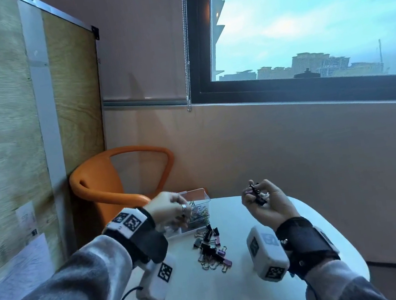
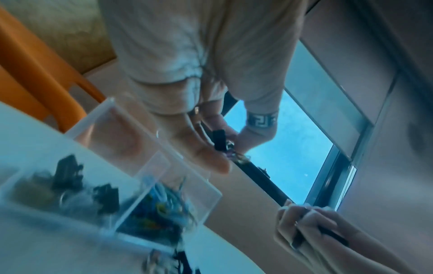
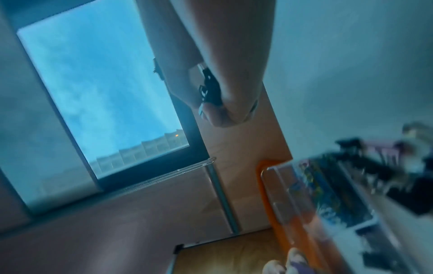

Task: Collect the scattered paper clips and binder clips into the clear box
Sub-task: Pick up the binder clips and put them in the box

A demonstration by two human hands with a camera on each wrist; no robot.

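While the right hand (image 1: 267, 203) is raised palm-up above the white table (image 1: 264, 282), its fingers curl around a few black binder clips (image 1: 257, 193), thumb pressing them. Left hand (image 1: 169, 210), ring on one finger, hovers over the clear box (image 1: 199, 195); fingers bunched together, but whether they hold anything cannot be told. Coloured paper clips (image 1: 200, 214) lie inside the box at the table's far left. Just beside it, nearer the person, a loose pile of binder clips (image 1: 211, 249) rests between both wrists. Orange chair (image 1: 108, 182) stands behind.
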